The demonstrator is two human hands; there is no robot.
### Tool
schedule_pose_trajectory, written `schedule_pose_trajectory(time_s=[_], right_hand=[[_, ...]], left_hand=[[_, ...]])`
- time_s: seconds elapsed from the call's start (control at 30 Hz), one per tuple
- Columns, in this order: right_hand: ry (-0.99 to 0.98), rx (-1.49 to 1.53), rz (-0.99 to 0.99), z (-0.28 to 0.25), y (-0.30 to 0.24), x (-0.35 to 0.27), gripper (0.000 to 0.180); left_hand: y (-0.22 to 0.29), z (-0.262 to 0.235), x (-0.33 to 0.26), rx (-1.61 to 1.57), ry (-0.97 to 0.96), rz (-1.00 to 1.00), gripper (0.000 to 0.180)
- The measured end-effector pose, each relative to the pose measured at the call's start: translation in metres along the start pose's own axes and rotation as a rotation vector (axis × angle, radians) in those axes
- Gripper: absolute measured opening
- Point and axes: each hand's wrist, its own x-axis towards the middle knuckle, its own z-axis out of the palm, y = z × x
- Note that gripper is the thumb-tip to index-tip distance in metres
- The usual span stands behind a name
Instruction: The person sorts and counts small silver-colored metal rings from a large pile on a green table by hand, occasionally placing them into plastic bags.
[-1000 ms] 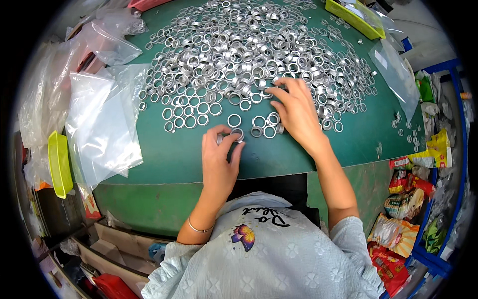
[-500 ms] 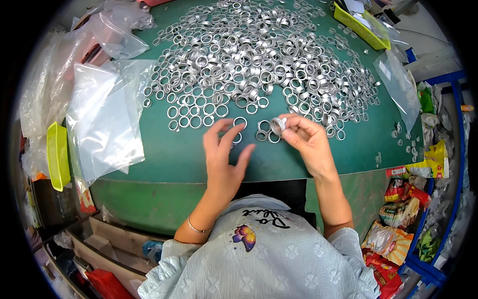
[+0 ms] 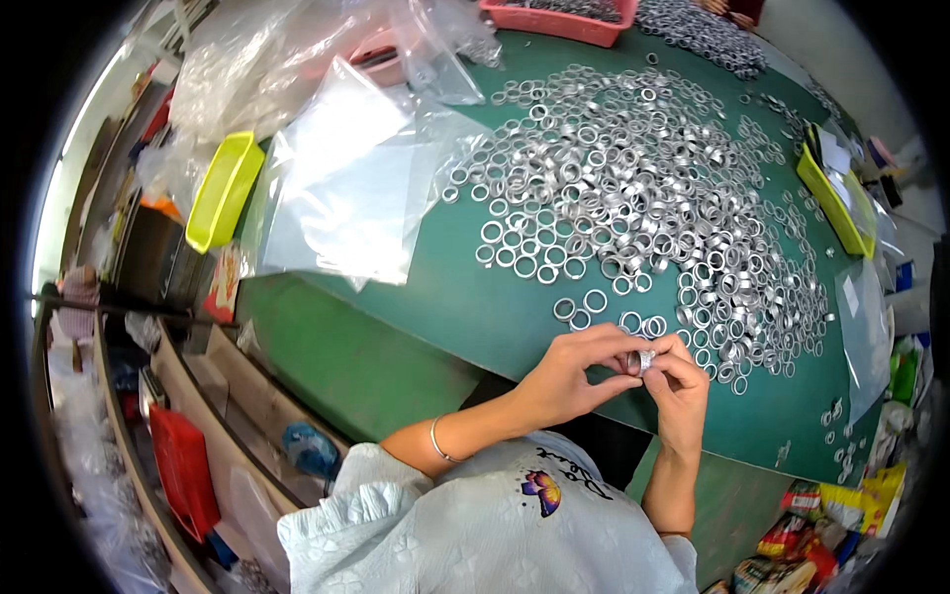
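Observation:
My left hand (image 3: pixel 572 378) and my right hand (image 3: pixel 681 398) meet near the table's front edge, fingertips closed. Between them they pinch a small bunch of silver metal rings (image 3: pixel 645 362); how many is hidden by the fingers. Just beyond my left hand lie a few loose metal rings (image 3: pixel 594 300), and several more touch one another beyond the fingertips. Farther off spreads a large heap of the same metal rings (image 3: pixel 633 178), piled in the middle and a single layer at its left edge.
The green table (image 3: pixel 435 322) carries clear plastic bags (image 3: pixel 341 198) on the left. Yellow-green baskets stand at left (image 3: pixel 226 193) and right (image 3: pixel 836 203). A red tray (image 3: pixel 564 22) sits at the far edge. Another person's hands (image 3: pixel 727 12) are beyond. A cardboard-coloured divided box (image 3: pixel 228 396) stands lower left.
My left hand has moved right from the loose rings to meet my right hand, and both now grip the rings that my right hand held. The view has swung left.

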Motion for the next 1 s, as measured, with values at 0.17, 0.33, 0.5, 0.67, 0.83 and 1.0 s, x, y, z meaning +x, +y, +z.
schedule_pose_trajectory(time_s=[0.17,0.33,0.5,0.67,0.83,1.0], right_hand=[[-0.013,-0.002,-0.084,0.011,-0.003,0.004,0.003],[0.167,-0.311,-0.258,0.011,-0.007,-0.002,0.011],[0.196,-0.215,-0.252,0.01,-0.008,-0.011,0.012],[0.349,0.038,-0.257,-0.012,-0.007,-0.014,0.02],[0.309,0.352,-0.121,-0.027,-0.02,-0.025,0.024],[0.255,0.397,0.05,-0.017,0.003,-0.028,0.017]], left_hand=[[0.0,-0.001,-0.012,-0.246,0.108,-0.069,0.038],[0.009,0.009,-0.008,-0.015,0.123,-0.016,0.041],[0.011,0.017,-0.005,0.087,0.068,0.053,0.039],[0.009,0.01,-0.01,0.127,0.127,0.076,0.036],[-0.003,-0.016,-0.011,-0.544,0.092,-0.286,0.034],[-0.014,0.002,-0.01,-0.757,0.037,-0.37,0.043]])
